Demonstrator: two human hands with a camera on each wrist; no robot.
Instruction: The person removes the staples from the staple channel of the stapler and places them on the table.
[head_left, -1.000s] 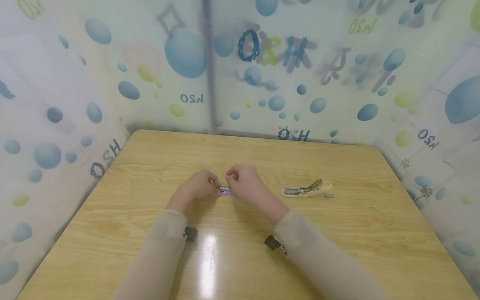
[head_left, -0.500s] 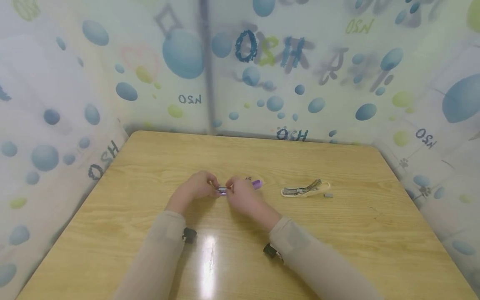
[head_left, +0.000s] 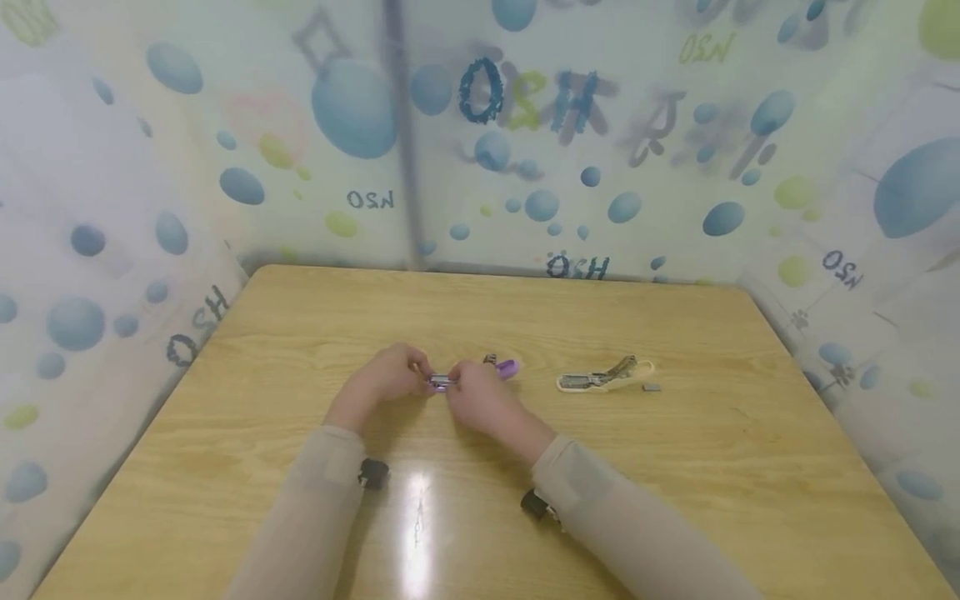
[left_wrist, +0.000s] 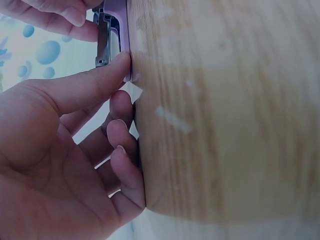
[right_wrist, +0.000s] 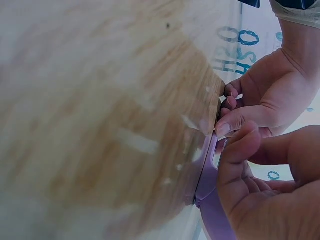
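Note:
A small purple stapler (head_left: 442,382) lies on the wooden table (head_left: 300,333), held between both hands. My left hand (head_left: 422,375) pinches its left end; in the left wrist view the thumb (left_wrist: 100,80) presses on the purple body (left_wrist: 120,30) beside its metal part (left_wrist: 103,40). My right hand (head_left: 457,385) grips the stapler's right part, and its purple arm (head_left: 507,367) sticks out behind the knuckles. From the right wrist camera, the right hand's fingers (right_wrist: 240,150) curl over the purple stapler (right_wrist: 210,195), which lies against the table, with the left hand (right_wrist: 265,100) beyond.
A beige stapler (head_left: 603,379) lies swung open on the table to the right, with a small grey strip of staples (head_left: 652,387) beside it. Printed bubble-pattern walls (head_left: 525,167) enclose the table on three sides.
My right hand has drawn back toward me and lower onto the stapler, uncovering the purple arm behind it. The left hand has stayed in place.

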